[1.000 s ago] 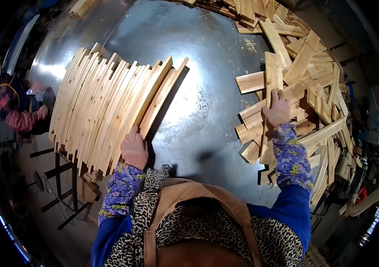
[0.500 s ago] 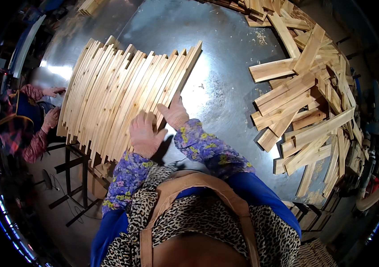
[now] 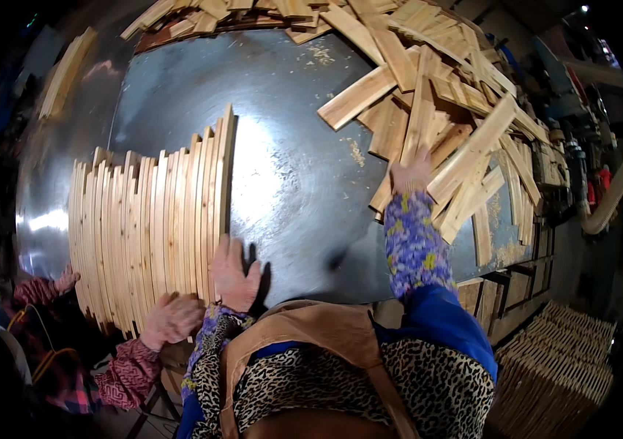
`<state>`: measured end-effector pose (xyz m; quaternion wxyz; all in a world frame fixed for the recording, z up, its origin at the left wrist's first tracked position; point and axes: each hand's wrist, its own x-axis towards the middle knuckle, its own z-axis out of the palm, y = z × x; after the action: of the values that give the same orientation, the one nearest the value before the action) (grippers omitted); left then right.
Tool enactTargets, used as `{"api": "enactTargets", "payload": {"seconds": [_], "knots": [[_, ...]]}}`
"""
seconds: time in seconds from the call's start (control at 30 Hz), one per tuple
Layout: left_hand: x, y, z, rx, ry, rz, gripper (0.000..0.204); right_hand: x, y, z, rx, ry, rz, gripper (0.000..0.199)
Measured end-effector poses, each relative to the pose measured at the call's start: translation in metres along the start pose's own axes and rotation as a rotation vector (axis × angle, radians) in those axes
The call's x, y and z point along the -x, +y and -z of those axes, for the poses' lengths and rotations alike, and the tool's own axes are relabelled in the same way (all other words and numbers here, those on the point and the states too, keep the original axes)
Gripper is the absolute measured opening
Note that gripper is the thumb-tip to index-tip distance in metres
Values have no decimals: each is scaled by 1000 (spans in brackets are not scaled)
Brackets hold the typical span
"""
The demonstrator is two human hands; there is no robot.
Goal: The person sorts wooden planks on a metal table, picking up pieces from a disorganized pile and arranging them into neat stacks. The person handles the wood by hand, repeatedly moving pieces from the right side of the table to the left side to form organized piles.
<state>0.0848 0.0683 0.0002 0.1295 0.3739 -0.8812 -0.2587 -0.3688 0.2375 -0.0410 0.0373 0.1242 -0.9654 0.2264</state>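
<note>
A row of light wooden slats [image 3: 154, 227] stands on edge, packed side by side, on the metal table. My left hand [image 3: 234, 278] is open, its fingers spread against the near end of the row's right side. On the right, my right hand [image 3: 411, 174] closes around the near end of a wooden board [image 3: 421, 102], which lies tilted over others in a loose pile [image 3: 392, 135]. Part of the grip is hidden by the back of the hand. At the row's near left, another person's hands [image 3: 172, 320] touch the slats' ends.
The metal table [image 3: 289, 183] has sawdust near the pile. More boards [image 3: 216, 14] lie along its far edge, and a small stack of slats [image 3: 68, 73] sits far left. Stacked wood [image 3: 556, 358] stands beside the table at lower right. A bent hose [image 3: 622, 190] is at right.
My view has turned right. My right hand has left the slat row and reached to the pile, taking hold of a board. The other person's hand has moved along the row's near ends.
</note>
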Motion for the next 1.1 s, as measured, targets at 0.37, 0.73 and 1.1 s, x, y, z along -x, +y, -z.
{"api": "enactTargets", "payload": {"seconds": [0.37,0.73,1.1], "knots": [[-140,90,-150,1129,-918,610,69,96,28,-21,-491,-795,69,41],[-35,-3,-58,125,-281,230,33,-232,-179,-101,213,-150,333,83],[-33,-53,-43,86,-37,652,63,-134,-152,-105,-261,-328,174,49]]}}
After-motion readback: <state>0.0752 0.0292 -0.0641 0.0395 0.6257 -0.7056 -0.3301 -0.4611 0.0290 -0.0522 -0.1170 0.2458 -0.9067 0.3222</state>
